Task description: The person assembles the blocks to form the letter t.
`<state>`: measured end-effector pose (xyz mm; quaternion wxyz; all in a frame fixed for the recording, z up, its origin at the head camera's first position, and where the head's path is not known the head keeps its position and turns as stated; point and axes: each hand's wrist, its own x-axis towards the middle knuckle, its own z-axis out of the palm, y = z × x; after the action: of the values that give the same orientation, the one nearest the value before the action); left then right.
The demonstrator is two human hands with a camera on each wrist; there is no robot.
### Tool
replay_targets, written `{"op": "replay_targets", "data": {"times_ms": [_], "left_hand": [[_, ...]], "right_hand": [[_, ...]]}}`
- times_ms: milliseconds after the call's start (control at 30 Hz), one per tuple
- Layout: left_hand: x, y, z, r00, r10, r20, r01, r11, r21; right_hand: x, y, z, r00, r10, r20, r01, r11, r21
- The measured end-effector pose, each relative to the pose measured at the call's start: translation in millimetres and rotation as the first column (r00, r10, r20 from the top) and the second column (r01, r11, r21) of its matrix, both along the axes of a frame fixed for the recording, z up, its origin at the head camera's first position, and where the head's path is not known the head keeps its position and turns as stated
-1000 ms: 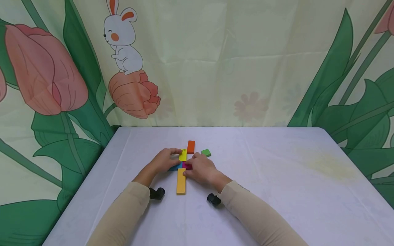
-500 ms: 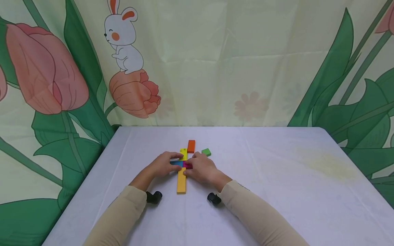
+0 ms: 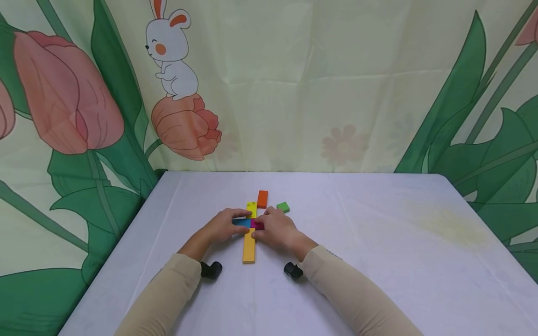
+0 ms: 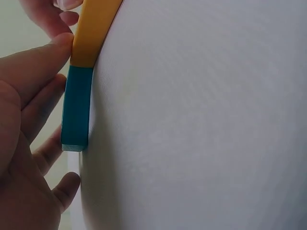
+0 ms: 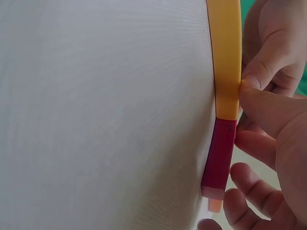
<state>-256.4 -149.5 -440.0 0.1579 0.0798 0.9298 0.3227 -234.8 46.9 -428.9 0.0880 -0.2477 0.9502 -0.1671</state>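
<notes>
A blue block (image 3: 241,223) and a magenta block (image 3: 257,225) lie end to end across the table, their inner ends touching. My left hand (image 3: 220,226) straddles the blue block, thumb on its near side and fingers on its far side. My right hand (image 3: 277,228) pinches the magenta block the same way. An amber block (image 3: 249,247) extends toward me from their junction. In both wrist views the thumbs touch the amber block's end, beside the blue block (image 4: 76,108) and the magenta block (image 5: 219,155). Beyond the junction lies a yellow block (image 3: 251,209), partly hidden by left fingers.
An orange block (image 3: 262,199) lies behind the yellow one, slightly to its right. A small green block (image 3: 283,206) sits apart, just beyond the right hand. Beneath everything spreads a white-covered table (image 3: 378,242), with a printed curtain (image 3: 286,93) behind it.
My left hand has drawn back slightly from the yellow block, and its fingers now sit around the blue block. The right hand and the other blocks hold nearly the same places.
</notes>
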Motion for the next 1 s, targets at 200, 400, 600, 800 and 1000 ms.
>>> {"op": "replay_targets", "data": {"times_ms": [200, 400, 600, 800, 1000], "left_hand": [[1.5, -3.2, -2.1, 1.000, 0.009, 0.013, -0.009, 1.000, 0.027], [4.6, -4.9, -5.8, 1.000, 0.018, 0.019, -0.019, 0.999, 0.039], [4.4, -2.9, -4.0, 1.000, 0.024, 0.013, -0.024, 0.999, 0.041], [4.2, -2.6, -2.8, 1.000, 0.027, 0.008, -0.027, 0.999, 0.045], [4.5, -2.0, -1.8, 1.000, 0.031, 0.003, -0.031, 0.999, 0.045]], "right_hand": [[-0.8, -1.4, 0.8, 0.999, -0.006, 0.037, 0.008, 0.999, -0.035], [-3.7, 5.2, 4.9, 0.993, -0.067, 0.097, 0.080, 0.988, -0.129], [-17.7, 24.0, 6.8, 0.985, -0.159, 0.068, 0.167, 0.977, -0.131], [-28.9, 36.4, 3.1, 0.968, -0.249, 0.025, 0.250, 0.962, -0.106], [-39.1, 46.3, -2.8, 0.953, -0.303, 0.027, 0.304, 0.949, -0.079]]}}
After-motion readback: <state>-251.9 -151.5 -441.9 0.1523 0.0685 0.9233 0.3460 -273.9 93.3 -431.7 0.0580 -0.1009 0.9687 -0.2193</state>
